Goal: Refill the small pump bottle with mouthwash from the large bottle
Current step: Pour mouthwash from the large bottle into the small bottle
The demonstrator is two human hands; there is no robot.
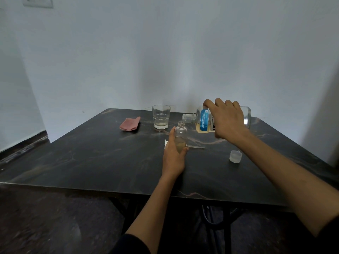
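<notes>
Here the left hand [173, 154] gripped the upright small pump bottle [180, 134], while the right hand [227, 119] clasped the large bottle [203, 121], tipped sideways just beyond it.

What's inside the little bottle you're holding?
The small bottle has no top on, and a bit of pale yellowish liquid sits in its lower part. The left hand wraps around it there, so the very bottom is hidden.

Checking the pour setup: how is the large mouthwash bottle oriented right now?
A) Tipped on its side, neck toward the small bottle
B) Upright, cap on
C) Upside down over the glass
A: the right hand holds the large bottle sideways, its open neck pointing at the small bottle.
</notes>
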